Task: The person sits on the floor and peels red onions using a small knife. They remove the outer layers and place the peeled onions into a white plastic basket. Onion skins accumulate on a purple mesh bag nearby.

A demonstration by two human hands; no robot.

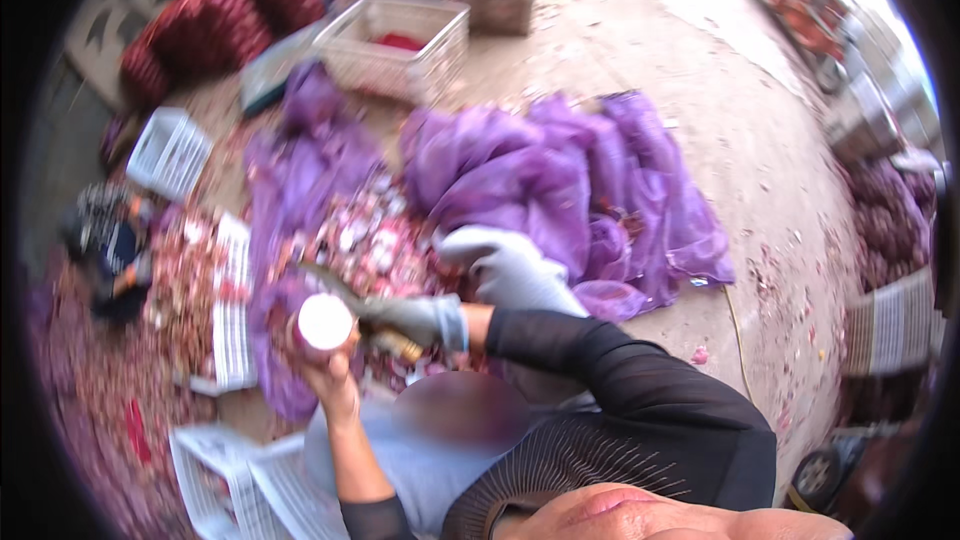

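Observation:
My left hand, bare, holds a red onion whose round white cut face is turned up. Just right of it, my right hand wears a grey glove and is closed on a knife; the blade points up and left, close beside the onion. Motion blur hides whether blade and onion touch. Beyond both hands lies a heap of red onion pieces and skins, on and against purple mesh cloth. A blurred patch covers part of my lap.
White plastic crates lie at left and lower left. Onions and skins spread there, near a co-worker. A cream crate and filled red mesh sacks are farther off. At right are mesh sacks and a wheel.

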